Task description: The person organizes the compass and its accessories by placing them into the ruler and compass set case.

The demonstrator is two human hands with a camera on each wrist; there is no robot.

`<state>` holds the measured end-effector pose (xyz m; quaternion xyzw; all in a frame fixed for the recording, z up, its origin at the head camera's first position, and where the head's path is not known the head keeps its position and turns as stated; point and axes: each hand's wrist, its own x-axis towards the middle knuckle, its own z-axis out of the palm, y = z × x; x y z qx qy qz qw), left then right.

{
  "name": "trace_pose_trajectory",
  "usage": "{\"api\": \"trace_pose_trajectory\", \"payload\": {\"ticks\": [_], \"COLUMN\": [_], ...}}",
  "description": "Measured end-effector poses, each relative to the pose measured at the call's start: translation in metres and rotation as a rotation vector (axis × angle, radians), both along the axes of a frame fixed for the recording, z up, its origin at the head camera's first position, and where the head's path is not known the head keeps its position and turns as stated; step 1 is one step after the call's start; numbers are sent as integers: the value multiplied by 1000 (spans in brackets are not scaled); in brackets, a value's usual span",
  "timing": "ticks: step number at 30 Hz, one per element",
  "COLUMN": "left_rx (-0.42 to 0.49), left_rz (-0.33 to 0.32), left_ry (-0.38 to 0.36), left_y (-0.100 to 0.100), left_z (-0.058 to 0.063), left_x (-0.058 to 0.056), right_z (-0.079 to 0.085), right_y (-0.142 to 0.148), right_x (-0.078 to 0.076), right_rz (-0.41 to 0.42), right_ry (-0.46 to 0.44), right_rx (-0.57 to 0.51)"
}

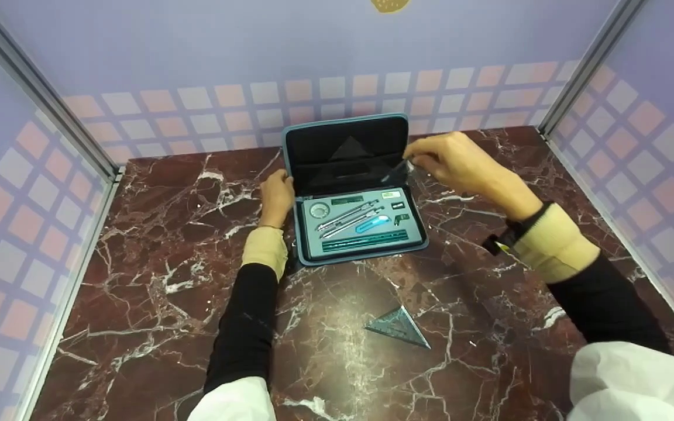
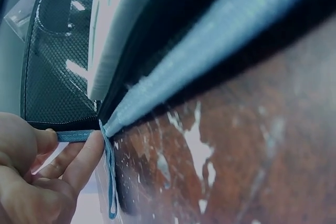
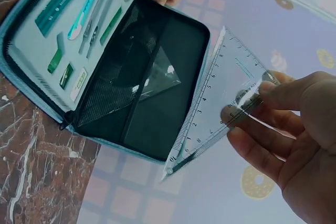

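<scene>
My right hand [image 1: 454,162] pinches a clear set square [image 3: 210,106] between thumb and fingers, beside the lid's right edge. The zip case [image 1: 366,257] lies unfolded, its black-lined lid [image 1: 313,140] raised at the back. My left hand [image 1: 277,196] holds the lid's left edge near the hinge, thumb and fingers on the blue trim [image 2: 76,136]. Out of the lid's mesh pocket [image 3: 113,106] pokes the corner of another clear set square [image 3: 163,72]. A curved outline shows behind the mesh. A further set square [image 1: 398,327] lies on the table in front of the case.
The case's grey tray holds two silver compasses [image 1: 348,216], a blue utility knife [image 1: 373,223], dark green pencils [image 1: 366,241], a round white item [image 1: 319,210], an eraser [image 1: 391,195] and a sharpener [image 1: 398,206]. Panelled walls [image 1: 337,47] enclose the marble-patterned table [image 1: 155,327].
</scene>
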<state>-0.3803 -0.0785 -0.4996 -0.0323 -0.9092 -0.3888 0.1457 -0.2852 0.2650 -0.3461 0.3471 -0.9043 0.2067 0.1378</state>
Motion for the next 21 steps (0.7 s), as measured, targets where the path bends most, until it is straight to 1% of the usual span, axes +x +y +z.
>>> {"api": "trace_pose_trajectory", "payload": {"ticks": [2, 5, 8, 11, 17, 19, 21], "left_rx": [-6, -8, -11, -14, -17, -18, -21], "left_rz": [8, 25, 37, 47, 49, 47, 42], "left_ry": [6, -21, -45, -51, -84, -88, -81], "left_y": [-1, -3, -6, -9, -13, -14, -15], "left_z": [0, 0, -1, -2, -4, -5, -5], "left_x": [1, 2, 2, 2, 2, 2, 2], "right_z": [2, 5, 7, 5, -6, -10, -14], "right_y": [-5, -12, -21, -33, -54, -59, -62], "right_x": [-7, -16, -28, -44, -75, -83, -89], "right_rz": [-31, -68, -84, -72, -48, -56, -81], "right_ry": [-30, -100, -136, -124, -66, -54, -47], "right_rx": [-1, -16, -48, -83, -134, -136, -126]}}
